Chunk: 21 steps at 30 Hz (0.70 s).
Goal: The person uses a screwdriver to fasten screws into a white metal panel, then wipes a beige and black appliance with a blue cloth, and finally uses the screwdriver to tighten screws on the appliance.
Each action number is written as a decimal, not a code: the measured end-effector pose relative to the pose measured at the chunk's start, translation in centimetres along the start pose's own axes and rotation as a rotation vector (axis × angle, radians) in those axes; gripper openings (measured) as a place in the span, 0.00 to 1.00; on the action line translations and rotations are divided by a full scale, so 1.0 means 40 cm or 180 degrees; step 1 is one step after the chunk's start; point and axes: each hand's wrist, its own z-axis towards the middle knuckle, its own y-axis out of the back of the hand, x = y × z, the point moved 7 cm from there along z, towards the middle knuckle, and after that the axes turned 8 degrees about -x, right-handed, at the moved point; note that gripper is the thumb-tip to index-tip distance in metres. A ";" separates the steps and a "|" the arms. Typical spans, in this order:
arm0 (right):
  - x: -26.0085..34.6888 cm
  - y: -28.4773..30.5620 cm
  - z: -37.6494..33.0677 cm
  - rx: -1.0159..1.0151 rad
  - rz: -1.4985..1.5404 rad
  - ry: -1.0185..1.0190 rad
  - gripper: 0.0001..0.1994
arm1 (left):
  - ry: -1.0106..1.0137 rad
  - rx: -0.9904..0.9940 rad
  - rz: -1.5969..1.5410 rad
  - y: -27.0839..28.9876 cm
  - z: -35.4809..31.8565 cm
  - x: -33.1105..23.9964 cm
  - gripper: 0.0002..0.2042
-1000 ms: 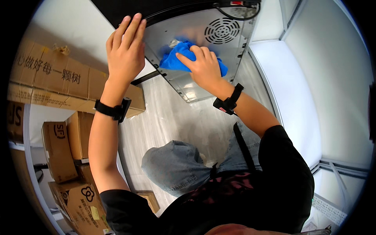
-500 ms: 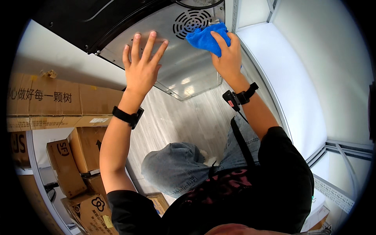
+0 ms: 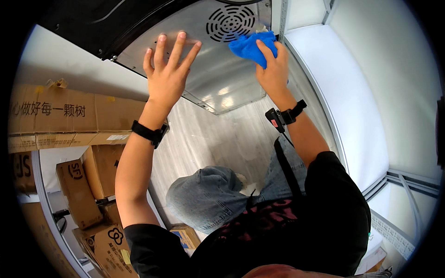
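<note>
One blue cloth, partly out of sight under the right hand

Your floor is pale grey with a wood-like grain. To your left, cardboard boxes stand near a whitish wall and a grey post; to your right, brightly lit white panels meet metal framing.
</note>
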 end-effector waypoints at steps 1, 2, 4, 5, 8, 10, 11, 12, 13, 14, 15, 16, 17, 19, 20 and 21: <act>0.002 0.002 0.003 -0.0016 -0.0026 0.0037 0.28 | 0.0014 -0.0008 0.0005 0.004 0.002 0.003 0.38; 0.002 0.010 0.005 -0.0032 -0.0053 0.0074 0.28 | 0.0004 0.0017 0.0035 0.007 0.004 0.003 0.38; 0.015 0.022 0.008 -0.0003 -0.0105 0.0098 0.28 | -0.0012 0.0085 0.0069 0.007 0.006 -0.005 0.37; 0.024 0.029 0.010 0.0042 -0.0132 0.0086 0.28 | -0.0010 0.0064 0.0027 0.008 0.004 -0.008 0.37; 0.061 0.025 0.016 0.0090 -0.0242 0.0068 0.28 | 0.0003 0.0051 -0.0004 0.010 0.000 -0.014 0.37; 0.083 0.008 0.015 0.0092 -0.0267 -0.0029 0.29 | 0.0037 0.0022 -0.0023 0.010 -0.004 -0.009 0.37; 0.090 -0.003 0.006 0.0205 -0.0190 0.0090 0.29 | 0.0051 0.0014 -0.0018 0.008 -0.005 -0.005 0.37; 0.096 -0.018 -0.010 0.0317 -0.0111 0.0209 0.29 | 0.0066 0.0007 -0.0012 0.006 -0.006 0.000 0.37; 0.106 -0.032 -0.027 0.0456 -0.0022 0.0334 0.30 | 0.0082 0.0018 -0.0024 0.006 -0.014 0.002 0.37; 0.102 -0.031 -0.032 0.0384 0.0011 0.0281 0.30 | 0.0098 0.0029 -0.0034 0.007 -0.021 0.005 0.36; 0.092 -0.029 -0.035 0.0312 0.0046 0.0228 0.30 | 0.0116 0.0041 -0.0040 0.007 -0.026 0.008 0.36; 0.093 -0.027 -0.037 0.0252 0.0082 0.0174 0.30 | 0.0123 0.0020 -0.0054 0.008 -0.033 0.007 0.36; 0.099 -0.025 -0.038 0.0158 0.0098 0.0199 0.31 | 0.0130 0.0000 -0.0064 0.010 -0.038 0.006 0.35; 0.113 -0.018 -0.032 -0.0031 0.0123 0.0251 0.31 | 0.0229 -0.0019 -0.0335 0.027 -0.046 0.007 0.33; 0.120 -0.029 -0.040 0.0050 0.0081 0.0365 0.31 | 0.0322 -0.0021 -0.0597 0.040 -0.045 0.011 0.32; 0.128 -0.044 -0.054 0.0133 0.0039 0.0481 0.31 | 0.0420 -0.0028 -0.0859 0.048 -0.055 0.013 0.30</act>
